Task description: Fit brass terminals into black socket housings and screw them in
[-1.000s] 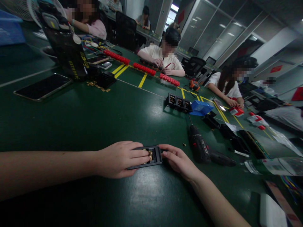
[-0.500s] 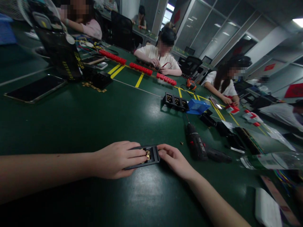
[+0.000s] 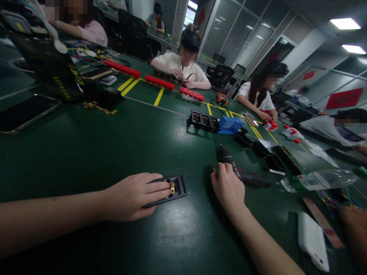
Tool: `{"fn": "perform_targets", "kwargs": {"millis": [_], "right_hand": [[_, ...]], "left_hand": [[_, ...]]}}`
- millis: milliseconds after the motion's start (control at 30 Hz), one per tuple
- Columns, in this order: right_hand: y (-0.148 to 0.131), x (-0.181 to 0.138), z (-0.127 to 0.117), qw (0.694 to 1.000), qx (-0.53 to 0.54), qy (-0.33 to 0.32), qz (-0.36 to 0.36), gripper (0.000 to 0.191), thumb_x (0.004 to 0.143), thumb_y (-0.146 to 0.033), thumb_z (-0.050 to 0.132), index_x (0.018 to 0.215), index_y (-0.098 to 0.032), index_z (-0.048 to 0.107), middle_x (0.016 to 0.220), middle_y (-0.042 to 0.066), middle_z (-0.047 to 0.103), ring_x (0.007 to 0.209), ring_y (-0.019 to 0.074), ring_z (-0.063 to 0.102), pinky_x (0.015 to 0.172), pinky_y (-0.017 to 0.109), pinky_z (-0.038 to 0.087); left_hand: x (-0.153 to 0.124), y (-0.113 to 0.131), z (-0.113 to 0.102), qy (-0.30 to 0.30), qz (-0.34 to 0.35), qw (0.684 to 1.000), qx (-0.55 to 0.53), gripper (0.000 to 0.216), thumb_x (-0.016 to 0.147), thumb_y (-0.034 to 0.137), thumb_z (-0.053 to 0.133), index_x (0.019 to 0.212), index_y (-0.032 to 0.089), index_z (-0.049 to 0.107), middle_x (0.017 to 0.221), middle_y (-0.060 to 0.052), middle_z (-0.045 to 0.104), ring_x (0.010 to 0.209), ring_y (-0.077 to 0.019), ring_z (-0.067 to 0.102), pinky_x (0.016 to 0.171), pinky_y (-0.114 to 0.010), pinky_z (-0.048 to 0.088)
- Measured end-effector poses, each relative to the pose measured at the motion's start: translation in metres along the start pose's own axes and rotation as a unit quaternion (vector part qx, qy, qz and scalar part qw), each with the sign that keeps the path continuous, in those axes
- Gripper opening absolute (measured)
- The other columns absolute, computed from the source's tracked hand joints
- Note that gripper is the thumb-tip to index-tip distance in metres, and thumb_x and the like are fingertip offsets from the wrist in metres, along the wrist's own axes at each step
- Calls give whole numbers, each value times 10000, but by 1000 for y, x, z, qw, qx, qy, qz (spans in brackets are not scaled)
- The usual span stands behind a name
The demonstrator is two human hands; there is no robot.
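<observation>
My left hand [image 3: 134,196] lies over a black rectangular socket housing [image 3: 181,186], holding it flat on the green table. Two of its fingers press on brass contacts [image 3: 172,187] inside the housing; the palm covers the housing's other end. To the right, my right hand [image 3: 229,187] is curled down at the table, thumb and forefinger drawn together at a small brass piece [image 3: 213,169]. The piece shows only in part at the fingertips. Just behind that hand lies a black and red power screwdriver [image 3: 229,158], its front partly beside the knuckles.
A three-socket black strip [image 3: 205,121] and a blue box [image 3: 231,125] stand beyond the screwdriver. A plastic bottle [image 3: 318,181] and a white case [image 3: 312,240] lie at right. A phone [image 3: 27,112] lies at left. Several people work across the table.
My right hand has left the housing's end and moved right to the small brass piece by the screwdriver. My left hand keeps its hold. The view has swung slightly right.
</observation>
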State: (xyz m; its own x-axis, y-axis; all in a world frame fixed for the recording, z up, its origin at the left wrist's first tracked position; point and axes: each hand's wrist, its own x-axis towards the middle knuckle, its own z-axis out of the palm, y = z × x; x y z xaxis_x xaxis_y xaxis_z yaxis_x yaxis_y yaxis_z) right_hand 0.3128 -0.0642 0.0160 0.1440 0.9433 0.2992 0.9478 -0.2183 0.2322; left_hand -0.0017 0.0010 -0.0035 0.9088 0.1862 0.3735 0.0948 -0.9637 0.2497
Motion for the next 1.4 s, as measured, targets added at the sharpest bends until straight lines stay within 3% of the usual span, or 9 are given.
{"fn": "perform_targets", "kwargs": {"millis": [167, 500, 633, 767, 900, 1000, 1233, 1400], "right_hand": [[6, 1, 5, 998, 4, -58, -16, 194, 998, -253, 483, 1011, -182, 662, 946, 87, 697, 703, 181, 662, 490, 280, 308], [-5, 0, 18, 991, 121, 4, -58, 261, 988, -265, 479, 1185, -167, 620, 1144, 102, 679, 942, 220, 667, 685, 289, 471], [-3, 4, 22, 980, 190, -4, -65, 249, 1004, -311, 471, 1125, -197, 657, 1080, 82, 679, 917, 208, 668, 710, 283, 490], [-4, 7, 24, 946, 301, -37, -113, 241, 1009, -336, 482, 1072, -220, 684, 1037, 70, 660, 896, 191, 660, 758, 281, 513], [-4, 8, 25, 919, 372, -43, -124, 277, 1005, -287, 466, 1211, -218, 638, 1080, 83, 634, 879, 187, 642, 774, 292, 519], [-5, 8, 22, 914, 388, -40, -111, 296, 985, -297, 501, 1249, -201, 596, 1068, 84, 628, 800, 179, 617, 749, 301, 515], [-11, 9, 20, 913, 386, -51, -121, 231, 984, -360, 548, 1087, -207, 687, 1042, 72, 619, 805, 169, 607, 734, 287, 506], [-8, 10, 30, 895, 421, -40, -140, 280, 987, -265, 505, 1219, -220, 654, 1058, 71, 605, 804, 163, 597, 744, 293, 507]], "left_hand": [[1, 0, 0, 2, -2, 1000, 1, 519, 859, 193, 634, 1371, 194, 546, 1297, -107, 658, 1203, -295, 593, 960, -421, 552], [1, 0, 1, 4, 0, 1000, 0, 526, 848, 197, 650, 1364, 184, 549, 1291, -112, 659, 1201, -294, 591, 968, -426, 550], [1, 0, 1, 0, -3, 1000, -3, 516, 855, 196, 642, 1364, 194, 551, 1302, -106, 655, 1213, -290, 585, 962, -411, 552], [2, 0, 2, 11, 5, 1000, -5, 480, 873, 196, 620, 1349, 186, 561, 1302, -107, 657, 1215, -288, 585, 965, -411, 549], [2, 0, 2, 16, 6, 1000, 1, 471, 882, 198, 601, 1350, 180, 558, 1292, -113, 661, 1201, -288, 593, 961, -420, 550], [2, 1, 1, 6, 6, 1000, 4, 462, 893, 197, 581, 1353, 171, 551, 1307, -116, 653, 1199, -295, 589, 947, -429, 554], [3, 2, 0, 3, 5, 1000, 6, 460, 891, 194, 592, 1349, 173, 552, 1315, -112, 648, 1211, -305, 580, 945, -441, 553], [2, 1, 2, 3, 5, 1000, 10, 479, 889, 196, 597, 1364, 181, 543, 1315, -108, 649, 1209, -299, 583, 955, -429, 550]]}}
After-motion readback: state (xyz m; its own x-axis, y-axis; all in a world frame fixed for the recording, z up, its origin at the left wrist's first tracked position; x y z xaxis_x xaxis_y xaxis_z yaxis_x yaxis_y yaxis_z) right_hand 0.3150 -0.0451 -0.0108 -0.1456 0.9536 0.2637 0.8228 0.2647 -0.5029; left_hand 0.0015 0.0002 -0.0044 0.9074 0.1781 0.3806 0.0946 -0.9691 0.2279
